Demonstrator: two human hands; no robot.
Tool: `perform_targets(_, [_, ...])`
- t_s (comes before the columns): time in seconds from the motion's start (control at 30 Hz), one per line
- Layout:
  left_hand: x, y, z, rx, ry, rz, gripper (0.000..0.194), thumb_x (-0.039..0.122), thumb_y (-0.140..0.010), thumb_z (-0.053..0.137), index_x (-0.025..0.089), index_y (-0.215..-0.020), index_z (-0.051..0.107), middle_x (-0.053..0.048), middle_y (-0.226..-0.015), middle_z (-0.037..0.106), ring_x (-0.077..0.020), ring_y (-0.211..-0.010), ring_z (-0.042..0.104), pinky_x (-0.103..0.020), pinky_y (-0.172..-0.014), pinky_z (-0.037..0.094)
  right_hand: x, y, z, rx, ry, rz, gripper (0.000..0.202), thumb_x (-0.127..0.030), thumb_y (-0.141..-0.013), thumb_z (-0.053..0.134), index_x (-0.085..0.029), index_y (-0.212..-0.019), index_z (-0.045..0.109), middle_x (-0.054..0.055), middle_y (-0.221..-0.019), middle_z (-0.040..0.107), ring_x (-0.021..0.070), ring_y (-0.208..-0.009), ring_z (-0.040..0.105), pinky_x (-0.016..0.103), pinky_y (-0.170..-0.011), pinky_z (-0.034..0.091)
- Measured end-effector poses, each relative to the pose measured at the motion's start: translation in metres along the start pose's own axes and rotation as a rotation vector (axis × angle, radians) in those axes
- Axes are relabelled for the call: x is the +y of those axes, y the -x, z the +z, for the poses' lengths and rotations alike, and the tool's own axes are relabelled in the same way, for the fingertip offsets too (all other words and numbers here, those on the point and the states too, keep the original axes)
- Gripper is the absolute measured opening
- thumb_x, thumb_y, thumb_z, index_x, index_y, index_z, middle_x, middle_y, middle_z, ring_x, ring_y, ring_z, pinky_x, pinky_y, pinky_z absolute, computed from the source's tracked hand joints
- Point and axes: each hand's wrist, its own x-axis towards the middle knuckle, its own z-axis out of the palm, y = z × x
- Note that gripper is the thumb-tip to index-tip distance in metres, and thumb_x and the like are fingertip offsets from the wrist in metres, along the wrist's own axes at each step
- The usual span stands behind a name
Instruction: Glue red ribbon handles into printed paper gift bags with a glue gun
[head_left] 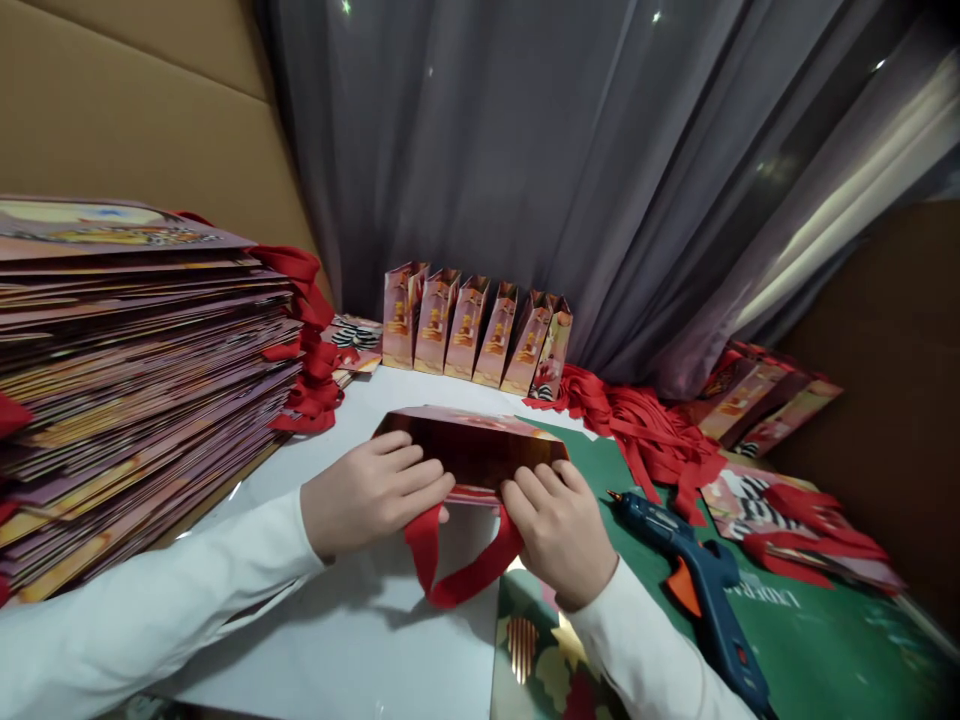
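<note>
A paper bag is held at the centre, its dark opening facing me. My left hand grips the left part of its near rim, fingers curled over the edge. On the right part of the same rim, my right hand is closed with bent fingers. A red ribbon loop hangs from the near side between both hands. To the right, a blue glue gun with an orange trigger lies on a green sheet.
A tall stack of flat bags with red ribbons rises at the left. Several upright bags stand at the back before a grey curtain. Loose red ribbons and more bags lie at the right.
</note>
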Motion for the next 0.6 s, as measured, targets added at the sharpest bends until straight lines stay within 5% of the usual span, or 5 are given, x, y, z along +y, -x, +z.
perform_targets(0.1, [0.002,-0.01,-0.013,0.094,0.0,-0.13,0.033,0.015,-0.098,0.04,0.032,-0.114,0.063,0.001,-0.102,0.071,-0.0154,-0.104,0.063,-0.036,-0.101,0.04,0.003,-0.004,-0.004,0.012,-0.075,0.138,0.028,-0.016,-0.094,0.037,-0.017,-0.079,0.061,0.005,-0.072,0.057,0.0184,-0.067,0.042,0.034,-0.069,0.028])
perform_targets(0.2, [0.01,-0.023,-0.018,0.229,-0.022,-0.195,0.042,0.014,-0.096,0.039,0.036,-0.127,0.057,-0.001,-0.118,0.066,-0.0185,-0.12,0.055,-0.039,-0.106,0.036,-0.005,-0.004,-0.004,0.1,-0.286,0.407,0.026,-0.022,-0.096,0.037,-0.017,-0.095,0.063,0.005,-0.08,0.063,0.0177,-0.072,0.05,0.033,-0.07,0.031])
perform_targets(0.33, [0.021,-0.036,0.006,0.259,-0.042,-0.217,0.041,0.017,-0.091,0.05,0.038,-0.126,0.058,-0.004,-0.131,0.057,-0.024,-0.133,0.039,-0.043,-0.109,0.035,-0.03,0.0,0.011,0.201,-0.807,0.855,0.031,-0.031,-0.098,0.032,-0.02,-0.105,0.061,0.007,-0.098,0.067,0.0192,-0.087,0.059,0.031,-0.076,0.041])
perform_targets(0.47, [0.021,-0.033,0.045,-0.037,0.136,-0.294,0.041,0.014,-0.087,0.046,0.027,-0.12,0.064,-0.009,-0.132,0.056,-0.0287,-0.124,0.046,-0.048,-0.102,0.037,-0.047,0.013,0.037,0.157,-1.279,1.355,0.036,-0.035,-0.094,0.036,-0.022,-0.121,0.054,0.008,-0.124,0.062,0.0205,-0.113,0.058,0.032,-0.09,0.048])
perform_targets(0.6, [0.004,-0.014,0.075,-0.27,0.332,-0.462,0.043,0.012,-0.087,0.038,0.021,-0.121,0.064,-0.009,-0.12,0.064,-0.024,-0.109,0.057,-0.044,-0.098,0.039,-0.035,0.032,0.046,-0.091,-1.466,1.244,0.032,-0.027,-0.084,0.05,-0.021,-0.113,0.059,0.005,-0.114,0.067,0.0205,-0.111,0.059,0.035,-0.097,0.046])
